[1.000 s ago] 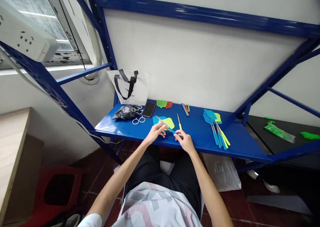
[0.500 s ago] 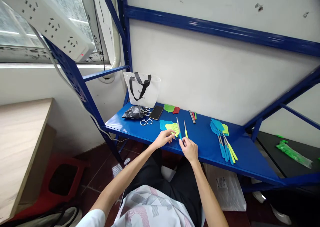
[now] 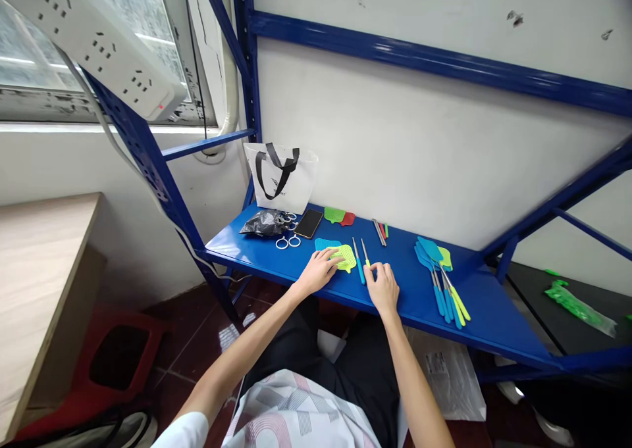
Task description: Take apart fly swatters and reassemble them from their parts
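Observation:
My left hand (image 3: 318, 272) rests its outstretched fingers on a yellow-green mesh fly swatter head (image 3: 346, 257). A blue fly swatter head (image 3: 323, 244) lies partly under that one. My right hand (image 3: 384, 289) has its thumb and forefinger closed around the yellow grip of a metal-shafted fly swatter handle (image 3: 365, 252). Just to its left, a blue-gripped handle (image 3: 359, 264) lies on the blue table (image 3: 409, 273). Green (image 3: 334, 215) and red (image 3: 348, 219) swatter heads sit farther back, by the wall.
Assembled fly swatters (image 3: 444, 280) are piled at the right. More handles (image 3: 380, 231) lie near the wall. At the left are a phone (image 3: 309, 224), white rings (image 3: 288, 242), a black plastic bag (image 3: 264, 223) and a white tote bag (image 3: 296, 178). Blue frame posts (image 3: 148, 165) flank the table.
My right hand has let go of the blue-gripped handle, now lying on the table, and moved right to the yellow-gripped one. My left hand has moved slightly up and left onto the yellow-green head.

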Demonstrator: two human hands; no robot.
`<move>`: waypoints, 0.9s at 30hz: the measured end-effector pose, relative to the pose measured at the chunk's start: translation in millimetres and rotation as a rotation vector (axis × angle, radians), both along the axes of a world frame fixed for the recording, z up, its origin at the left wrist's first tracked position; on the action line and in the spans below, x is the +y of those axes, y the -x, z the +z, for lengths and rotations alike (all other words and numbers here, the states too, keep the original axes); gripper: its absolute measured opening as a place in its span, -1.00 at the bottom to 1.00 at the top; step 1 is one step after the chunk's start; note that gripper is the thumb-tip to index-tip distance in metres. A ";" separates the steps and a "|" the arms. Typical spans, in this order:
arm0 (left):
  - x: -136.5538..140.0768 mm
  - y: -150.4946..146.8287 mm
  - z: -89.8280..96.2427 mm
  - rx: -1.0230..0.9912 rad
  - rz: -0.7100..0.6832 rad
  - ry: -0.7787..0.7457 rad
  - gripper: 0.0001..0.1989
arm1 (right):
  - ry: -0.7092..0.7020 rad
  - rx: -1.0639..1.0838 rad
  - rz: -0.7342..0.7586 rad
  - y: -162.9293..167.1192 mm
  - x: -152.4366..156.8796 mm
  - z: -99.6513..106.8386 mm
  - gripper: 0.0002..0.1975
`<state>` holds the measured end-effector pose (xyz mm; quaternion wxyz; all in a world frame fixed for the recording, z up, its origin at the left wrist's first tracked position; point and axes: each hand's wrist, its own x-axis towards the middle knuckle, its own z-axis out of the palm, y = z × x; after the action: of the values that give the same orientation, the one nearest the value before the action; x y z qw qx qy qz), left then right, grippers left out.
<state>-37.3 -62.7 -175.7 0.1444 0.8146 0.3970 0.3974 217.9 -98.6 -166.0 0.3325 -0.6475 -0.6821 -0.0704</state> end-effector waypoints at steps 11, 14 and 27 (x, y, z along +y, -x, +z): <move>-5.5 0.4 -2.8 -0.040 0.135 0.051 -0.80 | 0.102 -0.135 0.109 -69.4 -6.3 -13.9 -0.64; -7.1 1.2 -0.3 0.087 0.159 0.046 -0.74 | 0.094 -0.168 0.080 -61.5 -9.4 -8.7 -0.62; -9.9 3.0 6.7 0.305 0.190 0.052 -0.61 | 0.069 -0.155 0.052 -50.3 -14.6 -3.9 -0.59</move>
<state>-40.3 -72.6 -169.0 0.0655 0.8202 0.4997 0.2708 268.2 -113.1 -169.9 0.2581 -0.6333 -0.7242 -0.0883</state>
